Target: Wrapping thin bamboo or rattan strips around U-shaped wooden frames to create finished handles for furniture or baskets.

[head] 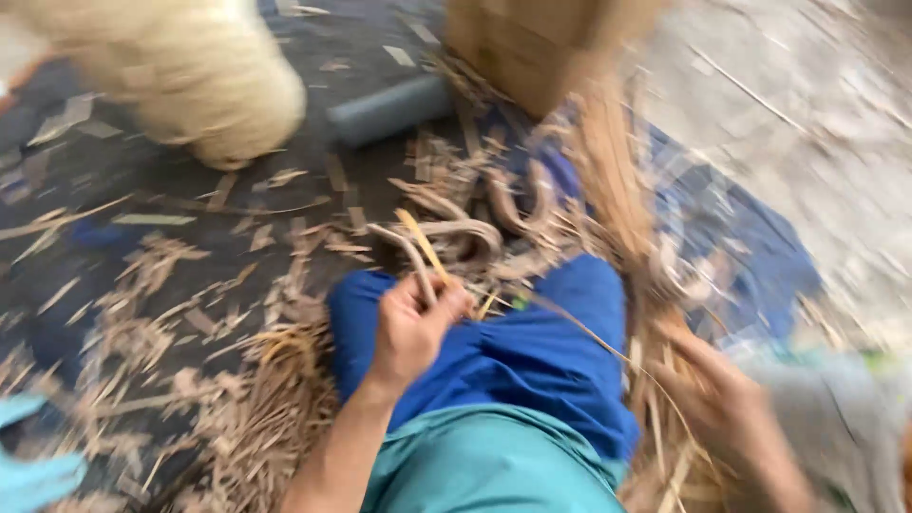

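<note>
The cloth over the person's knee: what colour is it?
Bright blue cloth, seen in the head view, the only one.

Soft, even daylight, brighter on the pale floor (817,123) far right, with no hard shadows or glare. Motion blur smears everything, worst at the right hand (727,408) and the edges; the left hand (413,328) is sharpest.

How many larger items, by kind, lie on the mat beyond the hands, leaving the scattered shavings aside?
Grey cylinder: 1
Cardboard box: 1
Pale bulky sack: 1
Total: 3
The left hand grips curved cane strips; their number is too blurred to tell. The right hand is blurred among strips.
</note>
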